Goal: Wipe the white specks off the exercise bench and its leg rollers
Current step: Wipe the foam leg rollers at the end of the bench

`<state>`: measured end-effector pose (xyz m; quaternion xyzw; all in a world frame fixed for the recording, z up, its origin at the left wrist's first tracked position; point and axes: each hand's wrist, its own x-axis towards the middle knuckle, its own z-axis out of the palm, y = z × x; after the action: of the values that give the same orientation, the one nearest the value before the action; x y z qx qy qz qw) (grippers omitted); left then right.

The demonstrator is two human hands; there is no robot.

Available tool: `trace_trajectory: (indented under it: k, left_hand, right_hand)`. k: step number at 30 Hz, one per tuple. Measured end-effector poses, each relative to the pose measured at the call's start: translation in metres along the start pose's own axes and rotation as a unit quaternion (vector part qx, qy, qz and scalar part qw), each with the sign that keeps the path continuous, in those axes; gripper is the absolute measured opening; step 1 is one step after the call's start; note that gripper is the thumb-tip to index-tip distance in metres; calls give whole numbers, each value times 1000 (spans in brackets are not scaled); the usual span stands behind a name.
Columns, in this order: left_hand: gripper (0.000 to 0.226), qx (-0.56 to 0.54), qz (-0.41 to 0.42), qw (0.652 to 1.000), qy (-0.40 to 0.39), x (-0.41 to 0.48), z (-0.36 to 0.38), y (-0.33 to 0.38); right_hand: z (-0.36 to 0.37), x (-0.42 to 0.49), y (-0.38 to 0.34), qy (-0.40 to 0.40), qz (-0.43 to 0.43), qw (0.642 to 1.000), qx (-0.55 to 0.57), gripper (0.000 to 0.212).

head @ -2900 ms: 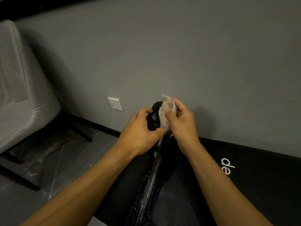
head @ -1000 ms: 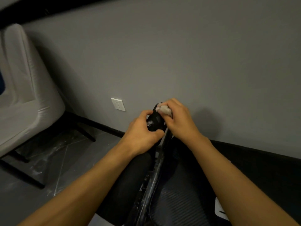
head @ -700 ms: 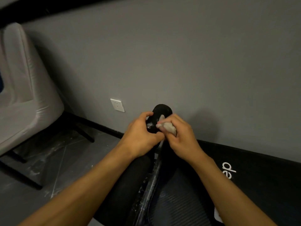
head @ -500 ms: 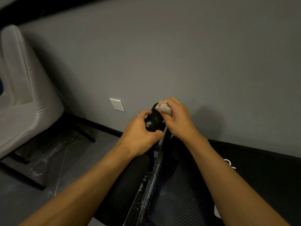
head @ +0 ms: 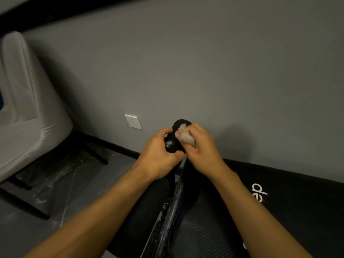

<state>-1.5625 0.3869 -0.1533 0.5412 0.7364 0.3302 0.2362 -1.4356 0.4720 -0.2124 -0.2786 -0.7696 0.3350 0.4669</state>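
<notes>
The black exercise bench [head: 297,202] lies along the grey wall with white lettering on its pad. Its black metal post [head: 173,211], flecked with white, rises between my forearms to a small black leg roller [head: 175,142]. My left hand [head: 158,157] grips the roller's left side, beside a white smear on its face. My right hand [head: 201,148] holds a crumpled white tissue [head: 185,135] and presses it against the roller's upper right face. A larger black roller [head: 145,211] sits lower left of the post.
A light grey armchair [head: 24,112] on black legs stands at the left. A white wall socket [head: 133,121] is on the grey wall above a black skirting. The dark tiled floor [head: 65,183] under the chair carries white dust streaks.
My right hand has rubbed the tissue up and down over the small roller, now slightly lower than half a second ago. My left hand has kept its grip.
</notes>
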Motion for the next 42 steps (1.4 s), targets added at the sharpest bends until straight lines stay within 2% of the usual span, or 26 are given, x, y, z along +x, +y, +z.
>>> trace_trajectory:
  k: [2, 4, 7, 10, 12, 15, 17, 19, 21, 24, 26, 27, 31, 33, 37, 40, 42]
  left_hand:
    - [77, -5, -6, 1000, -3, 1, 0, 0]
    - [82, -4, -10, 1000, 1, 1, 1, 0]
    - [82, -8, -15, 1000, 1, -1, 1, 1]
    - [94, 7, -8, 1000, 7, -2, 1, 1]
    - [96, 18, -2, 1000, 5, -4, 1, 1]
    - [94, 18, -3, 1000, 3, -4, 1, 0]
    - [93, 1, -11, 1000, -2, -3, 0, 0]
    - [81, -14, -22, 1000, -8, -3, -1, 0]
    - [68, -26, -25, 999, -8, -1, -2, -3]
    - [80, -34, -17, 999, -13, -1, -4, -8]
    - [85, -35, -3, 999, -19, -3, -5, -9]
    - [86, -34, 2, 999, -22, -3, -5, -9]
    - [85, -12, 14, 1000, -10, -3, -5, -8]
    - [84, -6, 16, 1000, -10, -3, -5, -8]
    - [85, 21, 29, 999, -17, -2, -4, -10]
    - [78, 36, 30, 999, -22, -2, -3, -10]
    - [69, 46, 25, 998, -17, -3, -4, -7]
  right_hand:
    - [1, -20, -6, -1, 4, 999, 41, 16]
    - [4, -7, -3, 48, 46, 995, 73, 23]
    - [9, 25, 4, 121, 138, 979, 91, 12]
    - [15, 12, -6, 141, 187, 961, 145, 10]
    - [20, -16, -14, 108, 165, 965, 175, 6]
    - [16, -29, -12, 50, 132, 978, 153, 5]
    - [9, -7, -7, 57, 111, 987, 100, 3]
    - [5, 16, -7, 71, 93, 993, 14, 16]
    - [6, 20, -11, 37, 73, 996, -21, 15]
    - [-1, -11, -17, -49, 64, 995, 61, 2]
    - [-14, -26, -17, -94, 84, 984, 127, 11]
    - [-18, -22, -12, -95, 77, 986, 111, 11]
    - [-7, 17, -3, -6, 17, 1000, -22, 11]
    - [-2, 13, -7, -21, 22, 999, -9, 11]
    - [-21, -17, -12, -135, -16, 990, 27, 17]
    - [-22, 4, -5, -104, -67, 990, -60, 12]
    - [-12, 20, -1, -58, -53, 992, -100, 9]
